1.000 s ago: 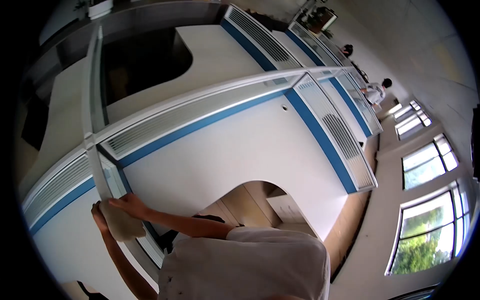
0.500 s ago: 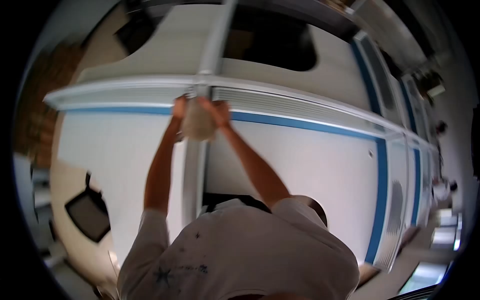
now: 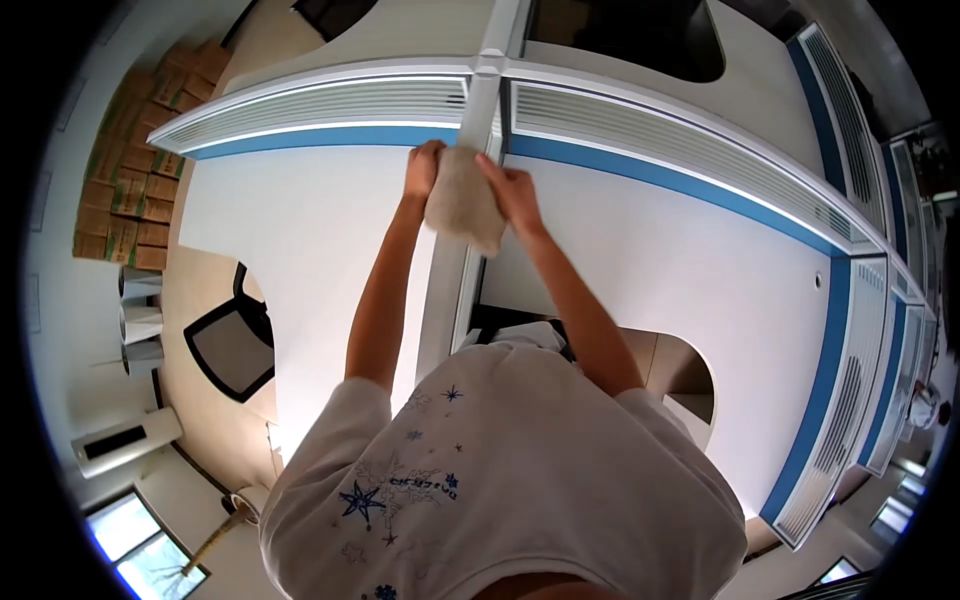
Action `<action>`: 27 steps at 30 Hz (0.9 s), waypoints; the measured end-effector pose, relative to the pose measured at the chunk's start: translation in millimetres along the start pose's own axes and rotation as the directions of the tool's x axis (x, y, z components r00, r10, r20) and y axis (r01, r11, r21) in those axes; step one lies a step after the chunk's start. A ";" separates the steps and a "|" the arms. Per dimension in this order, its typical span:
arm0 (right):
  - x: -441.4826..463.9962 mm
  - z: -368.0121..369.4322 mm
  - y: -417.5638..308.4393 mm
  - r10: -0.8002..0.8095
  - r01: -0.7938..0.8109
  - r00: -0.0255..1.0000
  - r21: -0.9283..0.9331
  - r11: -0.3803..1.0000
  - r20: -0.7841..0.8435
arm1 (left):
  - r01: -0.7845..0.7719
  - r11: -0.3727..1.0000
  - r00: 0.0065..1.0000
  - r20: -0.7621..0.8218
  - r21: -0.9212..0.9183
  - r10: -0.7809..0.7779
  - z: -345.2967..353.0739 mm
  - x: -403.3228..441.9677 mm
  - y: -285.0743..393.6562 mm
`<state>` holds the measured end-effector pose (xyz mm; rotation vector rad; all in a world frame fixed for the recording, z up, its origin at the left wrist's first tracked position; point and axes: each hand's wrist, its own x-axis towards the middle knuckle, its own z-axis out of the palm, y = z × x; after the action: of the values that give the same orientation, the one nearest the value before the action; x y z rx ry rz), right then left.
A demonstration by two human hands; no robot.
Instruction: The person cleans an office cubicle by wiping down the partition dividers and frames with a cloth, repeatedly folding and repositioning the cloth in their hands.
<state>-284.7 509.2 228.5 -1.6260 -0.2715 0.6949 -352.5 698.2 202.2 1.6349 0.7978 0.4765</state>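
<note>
A beige cloth point(image 3: 463, 200) lies draped over the top rail of the white partition point(image 3: 448, 300) that runs toward me. My left hand point(image 3: 424, 168) grips its left edge, fingers curled in against the fabric. On the opposite side, my right hand point(image 3: 512, 193) pinches the cloth with the thumb laid on top. The near end of the cloth hangs loose, slightly blurred. Beyond both hands, this rail meets a cross partition point(image 3: 350, 105) with slatted panels and a blue strip.
White desktops point(image 3: 660, 230) spread on both sides of the rail. A dark chair point(image 3: 235, 345) stands at the left, with stacked cardboard boxes point(image 3: 150, 150) behind. Another slatted partition point(image 3: 830, 400) borders the right desk. A person point(image 3: 925, 405) is far off at the right.
Both hands and the cloth have come back along the rail toward me, farther from the junction. The view has shifted and is sharper now.
</note>
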 end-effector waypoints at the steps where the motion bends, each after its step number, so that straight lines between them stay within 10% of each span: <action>1: -15.5 3.1 0.0 0.005 -0.005 1.000 0.059 0.998 0.001 | -0.094 0.993 0.995 0.020 0.075 0.093 -5.4 -13.7 -4.2; 10: 10.7 -0.3 -18.7 -0.264 0.258 0.962 -0.091 0.962 -0.068 | -0.430 0.712 0.886 0.106 0.554 0.452 -7.5 -2.7 -14.7; 16: 57.8 -5.3 -40.0 -0.208 0.194 0.970 -0.120 0.974 -0.123 | -0.330 0.641 0.940 0.175 0.693 0.294 8.4 76.6 -8.5; 27: 9.1 -5.4 -20.0 -0.072 0.072 0.997 -0.013 0.997 0.010 | 0.156 0.984 0.988 0.031 -0.086 -0.154 4.6 0.6 17.7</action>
<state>-270.2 513.5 245.3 -1.6175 -0.3405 0.6471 -344.7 694.3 218.3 1.4816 0.8669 0.3761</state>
